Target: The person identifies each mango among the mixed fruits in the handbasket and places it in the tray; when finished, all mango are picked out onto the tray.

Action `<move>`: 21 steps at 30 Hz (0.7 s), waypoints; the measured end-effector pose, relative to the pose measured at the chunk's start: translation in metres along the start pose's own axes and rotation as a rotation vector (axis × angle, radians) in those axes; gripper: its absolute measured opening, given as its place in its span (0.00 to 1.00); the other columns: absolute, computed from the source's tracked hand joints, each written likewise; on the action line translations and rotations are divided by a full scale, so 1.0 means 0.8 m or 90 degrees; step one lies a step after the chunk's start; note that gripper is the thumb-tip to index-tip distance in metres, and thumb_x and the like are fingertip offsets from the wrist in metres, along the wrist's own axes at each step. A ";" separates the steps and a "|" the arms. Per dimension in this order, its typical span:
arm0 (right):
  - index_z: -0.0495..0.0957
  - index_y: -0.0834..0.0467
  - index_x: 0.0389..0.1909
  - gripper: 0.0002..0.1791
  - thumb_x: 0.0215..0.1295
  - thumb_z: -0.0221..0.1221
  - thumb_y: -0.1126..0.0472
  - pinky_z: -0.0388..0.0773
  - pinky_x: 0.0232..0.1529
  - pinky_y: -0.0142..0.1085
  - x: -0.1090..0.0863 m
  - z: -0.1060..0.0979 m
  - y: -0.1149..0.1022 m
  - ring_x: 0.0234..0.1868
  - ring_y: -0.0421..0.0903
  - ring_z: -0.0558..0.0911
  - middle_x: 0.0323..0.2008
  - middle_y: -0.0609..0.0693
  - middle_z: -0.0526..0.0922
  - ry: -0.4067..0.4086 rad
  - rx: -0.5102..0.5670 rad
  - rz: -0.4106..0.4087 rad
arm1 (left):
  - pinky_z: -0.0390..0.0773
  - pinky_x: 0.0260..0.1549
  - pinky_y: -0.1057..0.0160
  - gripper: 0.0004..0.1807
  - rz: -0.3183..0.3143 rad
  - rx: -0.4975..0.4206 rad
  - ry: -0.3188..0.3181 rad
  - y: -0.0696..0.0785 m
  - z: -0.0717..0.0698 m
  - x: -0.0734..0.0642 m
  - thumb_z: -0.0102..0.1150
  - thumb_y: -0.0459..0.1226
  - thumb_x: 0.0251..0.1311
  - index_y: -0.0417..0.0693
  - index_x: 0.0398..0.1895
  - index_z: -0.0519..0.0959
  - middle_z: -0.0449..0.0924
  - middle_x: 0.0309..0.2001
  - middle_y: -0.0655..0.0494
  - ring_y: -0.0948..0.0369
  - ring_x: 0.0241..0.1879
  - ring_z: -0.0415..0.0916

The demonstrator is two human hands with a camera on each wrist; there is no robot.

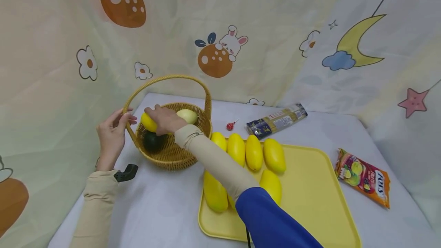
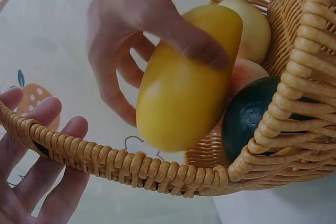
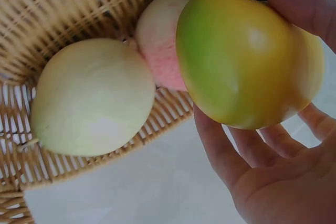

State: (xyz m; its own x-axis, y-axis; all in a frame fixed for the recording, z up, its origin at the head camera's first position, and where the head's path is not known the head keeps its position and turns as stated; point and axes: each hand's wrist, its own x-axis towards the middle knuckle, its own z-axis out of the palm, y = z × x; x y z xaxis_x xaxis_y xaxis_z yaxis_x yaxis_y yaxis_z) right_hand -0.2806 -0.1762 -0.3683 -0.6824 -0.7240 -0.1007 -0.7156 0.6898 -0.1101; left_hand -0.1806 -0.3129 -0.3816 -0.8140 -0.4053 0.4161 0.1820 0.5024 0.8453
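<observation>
My right hand [image 1: 167, 119] holds a yellow mango [image 2: 184, 87] with a green-tinged end, thumb on one side and fingers on the other, over the left part of the wicker basket [image 1: 172, 163]. The left hand [image 1: 113, 133] grips the basket's arched handle [image 1: 172, 76] low on its left side. Inside the basket lie a smooth dark green fruit [image 1: 153, 141], a pale stemmed fruit [image 3: 94, 98] and a pink-and-cream peach [image 3: 163, 40]. The right hand hides part of the basket's inside in the head view.
Right of the basket, a yellow tray [image 1: 310, 186] bears several yellow mangoes [image 1: 274, 155], some partly behind my right forearm. A red lollipop [image 1: 230, 126] and a pasta packet [image 1: 277, 121] lie behind it. A snack bag [image 1: 362, 178] lies to its right.
</observation>
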 end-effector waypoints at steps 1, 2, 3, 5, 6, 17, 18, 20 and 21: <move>0.55 0.44 0.70 0.44 0.55 0.69 0.53 0.75 0.51 0.33 -0.002 0.001 0.003 0.48 0.42 0.73 0.57 0.48 0.69 0.002 -0.003 -0.002 | 0.76 0.44 0.78 0.17 0.003 -0.002 0.000 0.000 0.000 0.000 0.53 0.45 0.66 0.49 0.52 0.81 0.80 0.32 0.72 0.71 0.35 0.78; 0.55 0.44 0.70 0.45 0.55 0.69 0.53 0.75 0.51 0.33 -0.005 0.001 0.006 0.48 0.42 0.73 0.58 0.48 0.68 0.002 -0.004 -0.002 | 0.76 0.44 0.79 0.17 0.006 -0.003 0.001 0.000 0.001 0.000 0.54 0.45 0.66 0.48 0.52 0.81 0.80 0.31 0.72 0.71 0.34 0.78; 0.54 0.45 0.71 0.45 0.55 0.69 0.53 0.74 0.52 0.33 -0.008 0.001 0.008 0.49 0.42 0.73 0.59 0.48 0.68 0.003 -0.006 -0.002 | 0.75 0.44 0.79 0.17 0.009 -0.002 0.002 0.000 0.001 0.000 0.54 0.45 0.66 0.48 0.51 0.81 0.80 0.31 0.73 0.71 0.34 0.79; 0.54 0.46 0.71 0.46 0.55 0.69 0.52 0.74 0.52 0.33 -0.014 0.001 0.014 0.51 0.42 0.73 0.61 0.49 0.67 0.009 -0.010 0.003 | 0.75 0.43 0.79 0.17 0.014 -0.004 0.005 0.001 0.002 0.001 0.54 0.46 0.66 0.47 0.51 0.81 0.80 0.31 0.73 0.72 0.34 0.79; 0.54 0.47 0.71 0.46 0.54 0.69 0.52 0.74 0.53 0.34 -0.016 0.001 0.016 0.51 0.42 0.73 0.62 0.49 0.67 0.013 -0.011 0.005 | 0.75 0.44 0.79 0.17 0.015 -0.003 0.006 0.002 0.002 0.001 0.54 0.46 0.66 0.47 0.51 0.81 0.79 0.31 0.73 0.72 0.34 0.79; 0.53 0.49 0.72 0.48 0.53 0.69 0.52 0.74 0.56 0.37 -0.058 -0.011 0.037 0.57 0.44 0.72 0.66 0.50 0.63 0.047 -0.038 -0.028 | 0.75 0.43 0.80 0.18 -0.002 -0.006 0.003 0.001 0.004 0.001 0.53 0.46 0.66 0.47 0.52 0.81 0.79 0.31 0.73 0.72 0.34 0.78; 0.53 0.49 0.72 0.48 0.53 0.70 0.51 0.74 0.56 0.37 -0.064 -0.013 0.038 0.57 0.45 0.72 0.66 0.51 0.63 0.049 -0.035 -0.033 | 0.75 0.43 0.80 0.18 -0.003 -0.006 0.005 0.000 0.004 0.001 0.53 0.46 0.66 0.47 0.52 0.81 0.79 0.31 0.74 0.72 0.34 0.78; 0.54 0.50 0.71 0.48 0.52 0.70 0.48 0.74 0.55 0.37 -0.075 -0.019 0.039 0.56 0.44 0.73 0.64 0.51 0.64 0.057 -0.031 -0.046 | 0.75 0.43 0.80 0.18 -0.007 -0.004 0.006 -0.001 0.003 0.001 0.53 0.46 0.67 0.47 0.52 0.81 0.79 0.31 0.74 0.72 0.34 0.78; 0.55 0.50 0.71 0.49 0.51 0.70 0.47 0.74 0.55 0.38 -0.081 -0.022 0.039 0.56 0.45 0.73 0.64 0.51 0.65 0.061 -0.031 -0.053 | 0.75 0.43 0.80 0.18 -0.009 -0.004 0.006 -0.002 0.003 0.001 0.53 0.46 0.66 0.47 0.52 0.81 0.79 0.31 0.74 0.72 0.34 0.78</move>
State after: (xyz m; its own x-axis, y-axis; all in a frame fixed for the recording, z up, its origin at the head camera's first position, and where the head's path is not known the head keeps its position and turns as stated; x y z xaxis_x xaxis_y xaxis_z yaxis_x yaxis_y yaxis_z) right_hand -0.2618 -0.1077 -0.3476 -0.6297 -0.7769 0.0014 -0.7752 0.6282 -0.0659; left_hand -0.1823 -0.3122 -0.3834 -0.8110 -0.4201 0.4071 0.1736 0.4917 0.8533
